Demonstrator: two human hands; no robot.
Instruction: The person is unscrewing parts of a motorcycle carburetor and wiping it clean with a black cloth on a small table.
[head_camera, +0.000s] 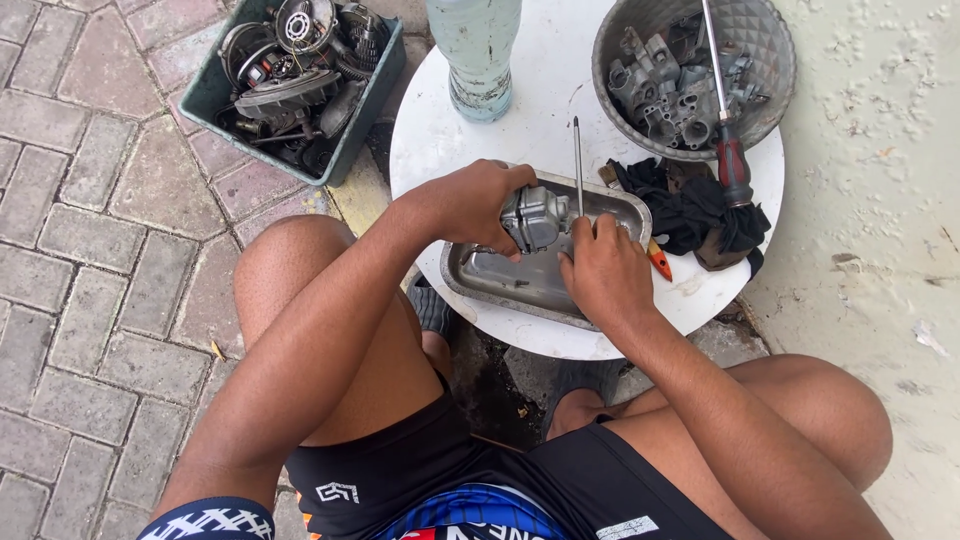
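bare white table (520, 90) between bottle (476, 55) and basket (690, 75), black rag (690, 215) crowding tray's (500, 285) right side

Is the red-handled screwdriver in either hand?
No. The red-handled screwdriver lies propped in the grey basket, while the left hand holds a metal part over the tray.

The plastic bottle (476, 55) is cut off by the top edge; the right hand (603, 272) hides the tool's handle.
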